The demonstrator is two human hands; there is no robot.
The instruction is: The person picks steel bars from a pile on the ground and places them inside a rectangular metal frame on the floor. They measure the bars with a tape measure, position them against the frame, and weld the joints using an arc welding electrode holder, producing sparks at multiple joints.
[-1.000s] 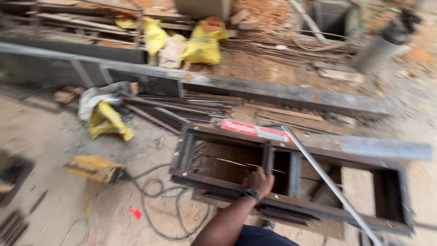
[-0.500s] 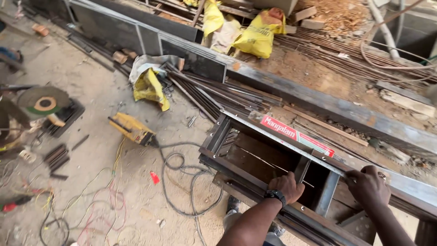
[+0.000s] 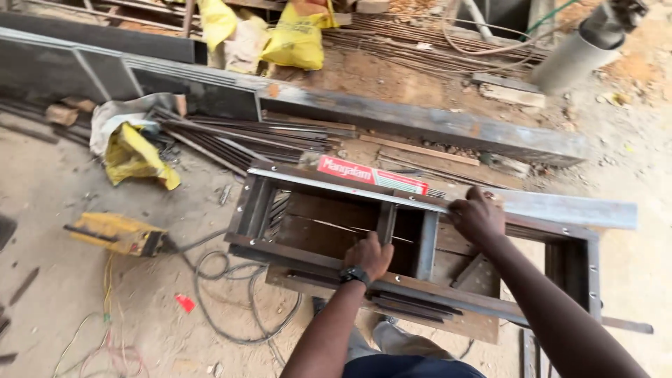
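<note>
A dark steel frame [image 3: 248,203] made of several welded sections rests on the ground in front of me. My left hand [image 3: 369,255], with a black wristband, presses down on the near rail of the frame beside an upright divider [image 3: 384,222]. My right hand [image 3: 478,215] grips a long grey metal strip [image 3: 567,208] that lies along the frame's far rail. A red-labelled box [image 3: 371,175] sits on that far rail.
A yellow power tool [image 3: 115,233] with a coiled cable [image 3: 231,294] lies on the ground to the left. Thin steel rods [image 3: 245,140] and a yellow sack [image 3: 136,155] lie beyond the frame. A long steel beam [image 3: 434,126] runs behind, with more yellow sacks [image 3: 297,38].
The view has swung right and closer. My right hand, absent a second ago, now holds the grey strip on the far rail. My left hand stays on the near rail.
</note>
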